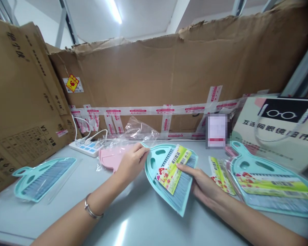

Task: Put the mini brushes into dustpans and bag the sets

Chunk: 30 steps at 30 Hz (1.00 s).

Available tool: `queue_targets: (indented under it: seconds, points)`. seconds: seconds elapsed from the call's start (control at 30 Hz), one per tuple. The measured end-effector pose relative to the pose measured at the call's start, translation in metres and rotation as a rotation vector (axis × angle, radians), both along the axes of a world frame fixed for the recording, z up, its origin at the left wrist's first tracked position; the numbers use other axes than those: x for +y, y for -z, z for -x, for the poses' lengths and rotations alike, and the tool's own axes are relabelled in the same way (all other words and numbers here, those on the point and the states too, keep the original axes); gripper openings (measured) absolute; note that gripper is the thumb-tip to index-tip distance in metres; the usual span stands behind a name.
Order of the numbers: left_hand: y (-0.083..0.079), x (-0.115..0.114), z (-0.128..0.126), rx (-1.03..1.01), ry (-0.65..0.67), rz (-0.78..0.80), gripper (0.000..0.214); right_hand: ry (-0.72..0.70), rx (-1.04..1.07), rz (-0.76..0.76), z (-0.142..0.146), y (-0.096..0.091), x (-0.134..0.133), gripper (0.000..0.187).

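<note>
L hand (132, 162), R hand (204, 186): loose grip, dustpan (151, 168)

The middle dustpan (149, 172) is pale teal, and the brush (182, 191) lying in it has grey-blue bristles. Its label (172, 169) is yellow-green with red, white-spotted mushrooms and dark lettering. The left dustpan (43, 176) and the right dustpan (254, 169) are the same teal; the right one carries a green and yellow label with red mushrooms. A fourth dustpan (109, 159) is soft pink. The cardboard (169, 68) is brown, crossed by white tape (149, 110) printed in red. The power strip (86, 147) is white with light blue switches. The table (133, 218) is pale grey.
</note>
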<state>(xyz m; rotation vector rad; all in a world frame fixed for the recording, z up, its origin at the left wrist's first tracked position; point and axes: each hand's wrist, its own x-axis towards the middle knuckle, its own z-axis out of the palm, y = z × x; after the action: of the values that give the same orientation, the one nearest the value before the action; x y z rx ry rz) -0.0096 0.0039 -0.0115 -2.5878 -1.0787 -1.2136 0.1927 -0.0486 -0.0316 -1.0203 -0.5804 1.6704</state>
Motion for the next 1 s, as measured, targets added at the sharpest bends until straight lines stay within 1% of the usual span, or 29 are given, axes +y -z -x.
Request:
queue_targets:
  seconds: [0.1, 0.2, 0.27, 0.37, 0.4, 0.47, 0.57, 0.63, 0.7, 0.8, 0.93, 1.0]
  points:
    - [-0.004, 0.0, 0.002, -0.055, 0.005, -0.058, 0.019, 0.0, -0.014, -0.05, -0.001, -0.002, 0.0, 0.035]
    - [-0.006, -0.003, 0.002, -0.065, 0.019, -0.105, 0.019, -0.01, -0.068, -0.108, 0.001, -0.005, -0.006, 0.036]
    - [-0.006, -0.008, -0.001, -0.023, 0.048, -0.131, 0.02, -0.039, -0.078, -0.128, 0.006, -0.007, -0.012, 0.038]
    - [-0.007, -0.018, -0.007, 0.067, 0.086, -0.167, 0.021, -0.06, -0.034, -0.124, 0.012, -0.006, -0.017, 0.039]
    - [-0.007, -0.021, -0.008, 0.077, 0.092, -0.172, 0.022, -0.037, -0.015, -0.114, 0.013, -0.005, -0.017, 0.039]
    - [-0.007, -0.024, -0.01, 0.065, 0.1, -0.163, 0.021, 0.054, 0.022, -0.088, 0.012, -0.004, -0.013, 0.04]
    - [-0.006, -0.022, -0.01, 0.04, 0.116, -0.143, 0.02, 0.187, 0.053, -0.069, 0.008, -0.005, -0.007, 0.041]
    - [-0.004, -0.019, -0.01, 0.035, 0.127, -0.147, 0.019, 0.187, 0.053, -0.069, 0.008, -0.006, -0.007, 0.041]
    - [-0.002, -0.019, -0.011, 0.045, 0.129, -0.154, 0.019, 0.131, 0.037, -0.057, 0.011, -0.007, -0.01, 0.041]
    - [-0.001, -0.027, -0.015, 0.117, 0.133, -0.188, 0.019, 0.073, 0.033, -0.047, 0.017, -0.007, -0.017, 0.041]
    - [0.0, -0.042, -0.023, 0.276, 0.209, -0.216, 0.02, 0.142, 0.069, -0.092, 0.02, -0.004, -0.02, 0.039]
    - [0.0, -0.043, -0.023, 0.213, 0.229, -0.196, 0.022, 0.171, 0.083, -0.105, 0.018, -0.003, -0.017, 0.038]
